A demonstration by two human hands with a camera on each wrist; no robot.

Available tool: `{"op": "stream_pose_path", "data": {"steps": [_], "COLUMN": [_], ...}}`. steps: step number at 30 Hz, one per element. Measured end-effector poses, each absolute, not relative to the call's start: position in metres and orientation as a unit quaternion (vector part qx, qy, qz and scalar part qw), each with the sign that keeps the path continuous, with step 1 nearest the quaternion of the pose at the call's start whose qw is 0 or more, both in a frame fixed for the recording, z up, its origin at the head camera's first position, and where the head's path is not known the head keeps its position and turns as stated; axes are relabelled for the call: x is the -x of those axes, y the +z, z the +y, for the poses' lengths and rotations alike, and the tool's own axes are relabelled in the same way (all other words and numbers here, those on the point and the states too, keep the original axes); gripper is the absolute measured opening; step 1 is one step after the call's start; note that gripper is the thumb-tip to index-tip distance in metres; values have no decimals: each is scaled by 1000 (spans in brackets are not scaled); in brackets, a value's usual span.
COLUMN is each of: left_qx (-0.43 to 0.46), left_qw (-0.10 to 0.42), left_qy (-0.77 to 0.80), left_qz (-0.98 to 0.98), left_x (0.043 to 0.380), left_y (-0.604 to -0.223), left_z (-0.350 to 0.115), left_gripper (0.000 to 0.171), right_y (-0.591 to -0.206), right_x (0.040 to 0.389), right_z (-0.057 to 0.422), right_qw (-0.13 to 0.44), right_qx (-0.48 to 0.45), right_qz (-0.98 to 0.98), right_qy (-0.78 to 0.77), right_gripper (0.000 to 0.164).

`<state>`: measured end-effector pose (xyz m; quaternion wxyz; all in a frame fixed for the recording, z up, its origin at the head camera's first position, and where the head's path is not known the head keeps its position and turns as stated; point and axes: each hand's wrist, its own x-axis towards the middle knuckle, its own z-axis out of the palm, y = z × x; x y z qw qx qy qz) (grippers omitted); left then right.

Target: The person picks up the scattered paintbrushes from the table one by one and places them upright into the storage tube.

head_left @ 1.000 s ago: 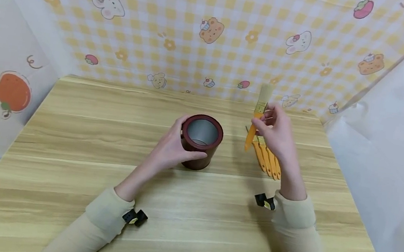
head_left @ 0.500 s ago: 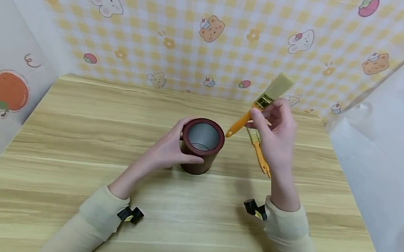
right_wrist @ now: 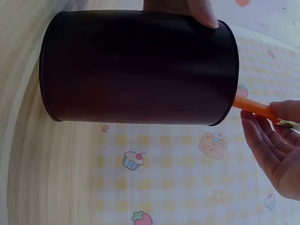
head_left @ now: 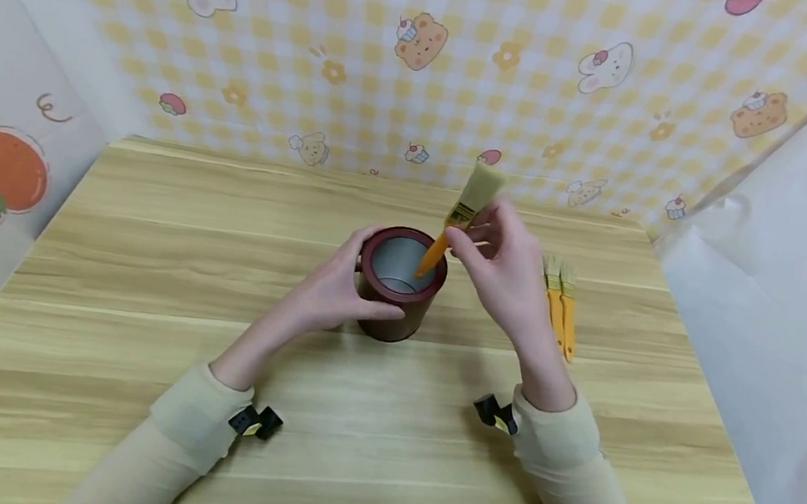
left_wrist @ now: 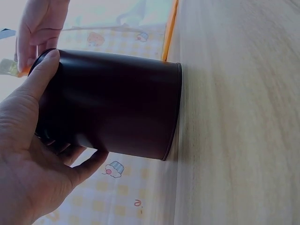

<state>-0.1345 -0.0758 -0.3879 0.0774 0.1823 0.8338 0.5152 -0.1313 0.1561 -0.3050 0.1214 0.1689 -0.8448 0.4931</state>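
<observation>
A dark brown round canister [head_left: 391,322] with a grey inside stands upright on the wooden table. My left hand [head_left: 331,289] grips it from the left, thumb across the near side and fingers round the far side. Over the rim, my right hand [head_left: 503,268] pinches a paintbrush [head_left: 474,193] with an orange handle and pale bristles. The brush is tilted, bristles up, and the tip of its handle is inside the canister's mouth. In the right wrist view the orange handle [right_wrist: 253,107] passes behind the rim, its end hidden.
Several more orange-handled paintbrushes [head_left: 568,314] lie side by side on the table [head_left: 379,451] to the right, partly hidden by the right hand. A yellow checked cloth [head_left: 278,43] rises behind the table, and white sheets [head_left: 766,313] flank it.
The right hand has moved left with the paintbrush, from above the lying brushes to the canister. The handle tip has gone into the mouth. The left hand keeps its hold.
</observation>
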Motion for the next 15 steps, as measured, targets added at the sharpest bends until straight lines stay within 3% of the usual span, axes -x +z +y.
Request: {"op": "stream_pose_path", "data": {"steps": [15], "left_qx": [-194], "left_qw": [66], "left_qy": [515], "left_qz": [832], "left_x": [136], "left_y": [-389], "left_z": [-77], "left_gripper": [108], "right_y": [-310], "right_x": [138], "right_z": [159], "right_qw": [102], "right_qx": [-166], "right_qz": [-875], "right_qy": [444], "right_gripper": [20]}}
